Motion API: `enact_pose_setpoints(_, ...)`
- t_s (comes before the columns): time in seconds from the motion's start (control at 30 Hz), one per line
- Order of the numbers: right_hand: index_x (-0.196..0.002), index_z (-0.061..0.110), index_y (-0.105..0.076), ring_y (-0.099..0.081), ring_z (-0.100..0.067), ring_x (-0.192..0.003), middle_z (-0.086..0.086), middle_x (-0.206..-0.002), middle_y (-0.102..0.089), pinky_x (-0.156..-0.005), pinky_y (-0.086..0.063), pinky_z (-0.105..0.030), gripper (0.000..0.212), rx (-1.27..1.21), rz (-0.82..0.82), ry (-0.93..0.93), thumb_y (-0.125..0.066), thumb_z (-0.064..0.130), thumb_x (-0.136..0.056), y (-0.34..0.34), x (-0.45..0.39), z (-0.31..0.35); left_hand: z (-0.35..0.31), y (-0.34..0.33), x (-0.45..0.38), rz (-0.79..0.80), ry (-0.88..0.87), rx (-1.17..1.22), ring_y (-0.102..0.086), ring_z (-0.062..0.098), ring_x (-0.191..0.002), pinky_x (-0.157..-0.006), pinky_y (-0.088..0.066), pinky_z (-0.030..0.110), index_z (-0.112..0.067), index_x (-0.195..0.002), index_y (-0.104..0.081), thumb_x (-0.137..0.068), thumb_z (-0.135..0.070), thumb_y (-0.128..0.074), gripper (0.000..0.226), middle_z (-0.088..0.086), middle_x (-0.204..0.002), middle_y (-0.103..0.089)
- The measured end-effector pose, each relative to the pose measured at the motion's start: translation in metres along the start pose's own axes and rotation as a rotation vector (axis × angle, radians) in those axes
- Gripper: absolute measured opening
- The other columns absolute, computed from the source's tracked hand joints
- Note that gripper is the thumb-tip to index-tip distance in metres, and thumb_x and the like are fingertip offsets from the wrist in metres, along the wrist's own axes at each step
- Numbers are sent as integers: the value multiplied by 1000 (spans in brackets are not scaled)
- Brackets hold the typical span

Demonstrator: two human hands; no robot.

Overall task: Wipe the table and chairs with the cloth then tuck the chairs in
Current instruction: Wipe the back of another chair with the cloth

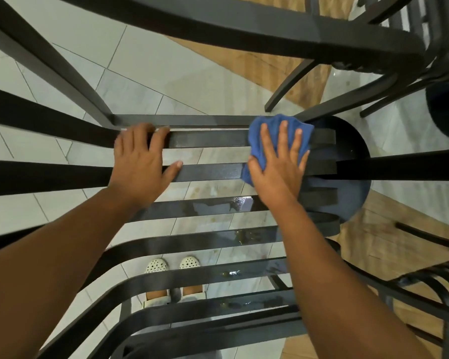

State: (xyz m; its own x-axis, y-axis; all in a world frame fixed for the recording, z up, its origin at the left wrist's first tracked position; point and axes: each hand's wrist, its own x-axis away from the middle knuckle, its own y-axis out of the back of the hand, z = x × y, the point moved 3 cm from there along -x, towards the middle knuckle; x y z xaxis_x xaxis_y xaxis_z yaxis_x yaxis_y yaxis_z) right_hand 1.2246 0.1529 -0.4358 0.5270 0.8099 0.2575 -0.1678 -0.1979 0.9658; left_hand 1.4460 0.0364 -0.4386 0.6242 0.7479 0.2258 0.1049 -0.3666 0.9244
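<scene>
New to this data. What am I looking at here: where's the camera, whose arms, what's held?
There is no robot here. One wide-angle camera sits on a person's head and looks down, so the two bare arms are the wearer's own, and the straight bars look curved.

The dark bars are the seat slats of a black slatted chair. The tiled floor and the person's pale perforated shoes show through the gaps.

The left hand rests on the slats, fingers over one bar, steadying the chair. The right hand presses a blue cloth flat on the slats with straight fingers, wiping. Nearer slats show wet patches. More black chairs stand at the top and right.
</scene>
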Motion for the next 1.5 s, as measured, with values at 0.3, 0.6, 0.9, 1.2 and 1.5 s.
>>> enact_pose_setpoints(0.3,-150,30,-11,1,-36,-145,-9,-159,-5,-113,-1,-59,65,4,-58,36,-26,50,-90,-21,21,107,4,-9,-25,118,64,-130,-38,36,-116,-105,-17,47,-8,-133,-39,-96,-46,-32,54,19,-123,-44)
enact_pose_setpoints(0.6,-149,35,-11,1,-34,-145,-5,-159,-7,-113,-2,-58,64,40,-50,98,-26,55,-90,-11,13,19,6,-10,-25,42,45,-93,-40,36,-107,-100,-21,45,-7,-126,-46,-95,-48,-34,53,19,-115,-47)
enact_pose_setpoints(0.9,-147,32,-8,-4,-35,-145,-5,-158,-10,-113,-3,-59,65,-35,-74,-17,-19,49,-86,-24,31,108,4,-10,-24,16,51,-89,-39,37,-109,-99,-18,43,-6,-127,-44,-96,-39,-43,46,20,-117,-46)
enact_pose_setpoints(1.2,-149,32,-14,-2,-30,-145,-4,-159,-9,-113,-1,-54,63,-5,-54,76,-23,46,-88,-13,22,17,4,-9,-24,-7,35,-80,-39,37,-111,-102,-19,45,-6,-127,-45,-96,-46,-35,51,20,-118,-47)
enact_pose_setpoints(1.5,-150,19,-19,9,-33,-145,-8,-159,-1,-110,15,-52,67,-202,21,-102,-49,19,-91,-22,49,100,5,-12,-24,-25,53,-85,-39,38,-112,-102,-18,45,-7,-129,-43,-97,-43,-37,49,21,-119,-46)
